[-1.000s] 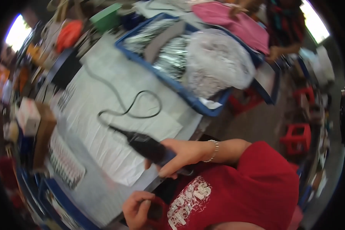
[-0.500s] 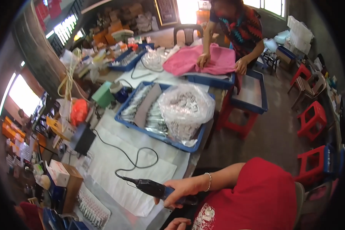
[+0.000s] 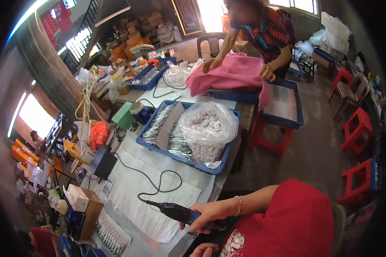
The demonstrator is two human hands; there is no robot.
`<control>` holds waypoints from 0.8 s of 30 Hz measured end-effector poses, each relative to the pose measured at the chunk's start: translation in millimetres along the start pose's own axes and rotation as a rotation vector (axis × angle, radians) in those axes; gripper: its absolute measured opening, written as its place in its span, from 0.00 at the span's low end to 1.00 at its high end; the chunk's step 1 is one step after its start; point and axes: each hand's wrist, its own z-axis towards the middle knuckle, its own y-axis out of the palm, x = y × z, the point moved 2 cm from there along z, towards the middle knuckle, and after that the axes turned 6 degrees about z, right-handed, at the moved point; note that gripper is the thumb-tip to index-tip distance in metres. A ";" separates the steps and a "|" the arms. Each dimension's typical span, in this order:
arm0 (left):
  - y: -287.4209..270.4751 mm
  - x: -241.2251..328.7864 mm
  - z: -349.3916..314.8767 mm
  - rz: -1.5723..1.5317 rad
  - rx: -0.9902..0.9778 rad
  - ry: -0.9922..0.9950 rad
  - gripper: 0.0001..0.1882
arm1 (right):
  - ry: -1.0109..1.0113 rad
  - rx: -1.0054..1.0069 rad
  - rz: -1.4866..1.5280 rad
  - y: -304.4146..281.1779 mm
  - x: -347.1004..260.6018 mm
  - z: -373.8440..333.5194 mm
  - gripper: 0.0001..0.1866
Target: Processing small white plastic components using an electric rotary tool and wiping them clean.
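My right hand (image 3: pixel 205 215) is wrapped round a black and blue corded electric screwdriver (image 3: pixel 176 211), held level above the table's near edge. A black cord (image 3: pixel 160 188) runs from its left end in a loop over the white sheet (image 3: pixel 158 222). At the lower edge, my left hand (image 3: pixel 206 250) shows only in part, its fingers curled together; whatever they hold, if anything, is hidden. Beyond the screwdriver stands a blue tray (image 3: pixel 176 157) with rows of slim metallic parts (image 3: pixel 180 143), a grey divider (image 3: pixel 169 127) and a clear plastic bag (image 3: pixel 208 128) full of small pale pieces.
Across the table, a co-worker's hands (image 3: pixel 212 65) handle a pink cloth (image 3: pixel 233 73) over another blue tray. A blue tray (image 3: pixel 299 107) rests on a red stool (image 3: pixel 272 141). Left are a black box (image 3: pixel 103 162), a cardboard box (image 3: pixel 91 212) and a rack of small parts (image 3: pixel 112 233).
The view has shifted slightly, so the table things appear a little lower and to the right. The co-worker's one hand has moved left across the pink cloth. My grip on the screwdriver is unchanged.
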 end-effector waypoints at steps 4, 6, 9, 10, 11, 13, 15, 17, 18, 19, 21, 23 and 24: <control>-6.3 -4.5 2.4 -0.035 0.015 -0.008 0.06 | 0.029 0.005 -0.005 -1.3 -0.1 2.3 0.19; -7.9 -6.6 4.5 -0.061 0.007 -0.029 0.06 | 0.035 0.026 0.022 -3.0 -0.8 2.0 0.19; -11.3 -9.4 6.0 -0.029 -0.015 -0.013 0.07 | 0.030 0.042 0.027 -5.0 4.2 7.4 0.19; -13.1 -8.5 5.3 -0.005 -0.016 -0.036 0.07 | 0.023 0.036 0.026 -5.9 5.7 9.1 0.19; -15.8 -7.0 5.2 0.007 -0.036 -0.070 0.07 | 0.019 0.041 0.012 -7.4 7.2 10.4 0.19; -15.2 -4.7 4.8 0.067 0.007 0.000 0.07 | 0.011 0.042 -0.012 -9.4 8.0 12.3 0.19; -14.8 1.0 8.1 0.068 -0.007 0.023 0.08 | 0.011 0.050 -0.029 -11.5 2.9 11.1 0.19; -13.9 3.3 8.4 0.113 0.040 0.077 0.08 | 0.009 0.065 -0.029 -11.4 2.6 9.8 0.19; -14.8 1.8 9.0 0.113 0.034 0.082 0.08 | 0.008 0.064 -0.035 -11.4 2.5 10.2 0.19; -17.2 -1.5 9.4 0.116 0.034 0.088 0.08 | 0.006 0.062 -0.041 -11.4 2.2 10.8 0.20; -21.4 -9.8 9.1 0.120 0.028 0.098 0.08 | 0.014 0.062 -0.024 -8.7 3.9 11.4 0.20; -22.3 -23.2 10.7 -0.103 -0.016 0.025 0.08 | 0.028 0.059 -0.009 -8.4 4.2 10.0 0.20; -21.5 -29.4 12.3 -0.105 -0.018 0.029 0.08 | 0.033 0.053 0.021 -8.4 4.5 7.6 0.20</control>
